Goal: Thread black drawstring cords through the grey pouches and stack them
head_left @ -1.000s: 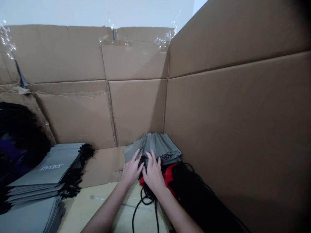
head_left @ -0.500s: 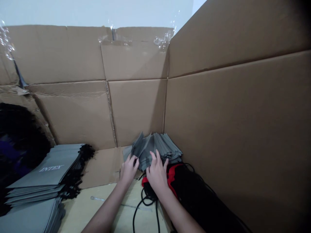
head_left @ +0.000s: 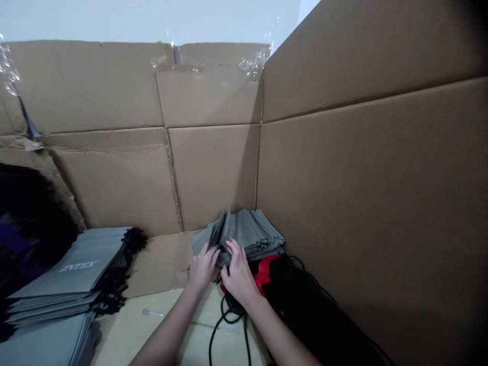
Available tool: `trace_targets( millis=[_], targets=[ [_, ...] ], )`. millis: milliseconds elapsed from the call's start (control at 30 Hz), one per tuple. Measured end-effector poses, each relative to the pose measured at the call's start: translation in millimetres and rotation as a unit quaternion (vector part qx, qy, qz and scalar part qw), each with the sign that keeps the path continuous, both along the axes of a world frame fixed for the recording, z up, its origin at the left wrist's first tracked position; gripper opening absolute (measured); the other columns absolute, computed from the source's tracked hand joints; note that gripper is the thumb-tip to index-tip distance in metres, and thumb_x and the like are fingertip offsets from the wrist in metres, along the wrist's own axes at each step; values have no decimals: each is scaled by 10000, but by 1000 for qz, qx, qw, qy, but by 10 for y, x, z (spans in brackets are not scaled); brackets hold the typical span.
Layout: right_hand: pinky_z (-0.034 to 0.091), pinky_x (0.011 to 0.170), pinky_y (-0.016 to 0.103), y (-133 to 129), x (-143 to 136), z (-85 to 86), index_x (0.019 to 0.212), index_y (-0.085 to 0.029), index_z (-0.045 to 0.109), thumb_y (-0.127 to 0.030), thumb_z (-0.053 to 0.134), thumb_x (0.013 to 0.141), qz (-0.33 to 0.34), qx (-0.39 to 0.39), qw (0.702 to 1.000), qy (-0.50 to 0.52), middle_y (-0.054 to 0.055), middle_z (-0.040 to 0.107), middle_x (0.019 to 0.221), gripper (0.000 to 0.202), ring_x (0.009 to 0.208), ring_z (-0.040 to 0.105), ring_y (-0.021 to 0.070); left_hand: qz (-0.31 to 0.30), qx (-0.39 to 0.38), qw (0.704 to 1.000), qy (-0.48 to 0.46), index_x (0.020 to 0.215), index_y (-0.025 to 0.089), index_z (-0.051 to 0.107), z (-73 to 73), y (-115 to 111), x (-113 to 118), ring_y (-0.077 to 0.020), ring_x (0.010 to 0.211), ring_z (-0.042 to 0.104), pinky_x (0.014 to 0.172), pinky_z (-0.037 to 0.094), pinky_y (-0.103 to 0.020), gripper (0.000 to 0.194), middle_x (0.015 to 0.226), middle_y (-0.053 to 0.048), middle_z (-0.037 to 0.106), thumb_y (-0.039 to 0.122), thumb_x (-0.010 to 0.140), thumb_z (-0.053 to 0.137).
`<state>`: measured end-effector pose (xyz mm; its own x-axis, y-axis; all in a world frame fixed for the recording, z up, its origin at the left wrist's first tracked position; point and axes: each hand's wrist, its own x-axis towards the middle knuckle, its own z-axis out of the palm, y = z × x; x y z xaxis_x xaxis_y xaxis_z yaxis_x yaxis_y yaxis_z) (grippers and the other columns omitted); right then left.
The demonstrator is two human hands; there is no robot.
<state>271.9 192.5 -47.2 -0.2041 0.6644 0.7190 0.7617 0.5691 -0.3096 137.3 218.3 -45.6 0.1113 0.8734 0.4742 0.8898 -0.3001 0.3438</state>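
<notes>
A fanned pile of flat grey fabric pouches [head_left: 261, 231] lies in the corner of the cardboard walls. My left hand [head_left: 202, 267] is closed on the left edge of several grey pouches, which stand up on edge. Close beside it, my right hand [head_left: 240, 279] reaches toward the same pouches with fingers and thumb apart; its fingertips are at the pile's front, and contact is hard to tell. Under my right wrist is a thick bundle of black cords [head_left: 305, 305] with a red band [head_left: 267, 272] around its far end.
Stacked grey pouches [head_left: 72, 274] printed "INTEX", with black cord ends, sit at left. Behind them is a dark heap [head_left: 30, 203] with some purple. A thin metal wire tool [head_left: 152, 312] lies on the pale table [head_left: 141, 335]. Tall cardboard walls [head_left: 362, 193] enclose the back and right.
My right hand has moved slightly left, nearer my left hand. The pouches by my left hand now stand more upright and bunched. The view has shifted slightly.
</notes>
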Motion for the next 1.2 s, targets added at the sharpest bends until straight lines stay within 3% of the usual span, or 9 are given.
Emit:
trace_targets(
  millis=[133,267,400,533,667,733,833,933,1200],
  targets=[
    [275,1040,561,8,75,89,1262,-110,331,-27,358,755,-83,11,996,28,196,438,1324,515,1259,404,258,29,0,1000,-4,1019,207,640,-8,38,-45,-190,894,631,727,451,-248,276,1091,-70,628,276,930,388],
    [203,1013,653,-25,77,105,1238,-96,363,-52,410,758,-191,-11,981,-14,233,408,1332,484,1269,363,331,56,1,998,-6,906,171,638,-32,64,-59,-198,830,633,687,439,-259,286,943,-79,650,278,933,374],
    [251,1007,625,-23,25,46,1233,-66,360,-41,412,750,-172,-4,984,-46,242,437,1272,486,1269,340,336,41,2,999,4,1003,203,630,-38,47,-25,-191,878,629,711,440,-255,270,1037,-68,635,287,929,385],
    [320,1004,566,19,3,-24,1258,-57,319,-43,401,751,-97,36,994,-42,234,431,1248,514,1277,320,314,13,-2,1000,20,1171,257,570,-22,16,-2,-207,958,615,739,447,-262,318,1219,-57,566,368,903,438],
    [345,1005,534,56,36,-49,1274,-77,279,-51,406,744,-28,55,997,-39,213,435,1244,546,1264,342,285,4,-10,1000,28,1176,271,564,-1,5,-13,-202,945,622,729,446,-253,329,1235,-45,561,402,904,433],
    [324,1012,549,54,51,-35,1258,-87,289,-46,393,747,-49,51,997,-34,210,431,1257,523,1263,351,278,17,-11,999,24,1125,257,589,0,8,-18,-188,914,630,722,438,-245,298,1182,-49,591,337,934,375],
    [257,1010,611,18,55,5,1231,-101,333,-53,394,762,-153,18,988,-27,219,396,1304,475,1288,323,308,43,-8,999,16,1046,221,611,-9,18,-17,-184,866,636,701,425,-244,277,1109,-69,622,296,938,368],
    [315,988,548,-30,45,42,1237,-102,369,-84,441,774,-218,-27,975,-39,236,335,1356,469,1302,304,337,54,-4,998,10,972,212,619,-23,37,-21,-174,847,633,680,408,-233,244,1032,-58,646,293,930,393],
    [144,1035,616,-66,14,73,1293,-114,369,-117,430,802,-231,-85,964,-97,227,337,1387,494,1297,322,312,93,10,996,-12,834,184,626,-84,124,-65,-177,770,627,613,360,-226,235,817,-57,661,310,909,443]
  ],
)
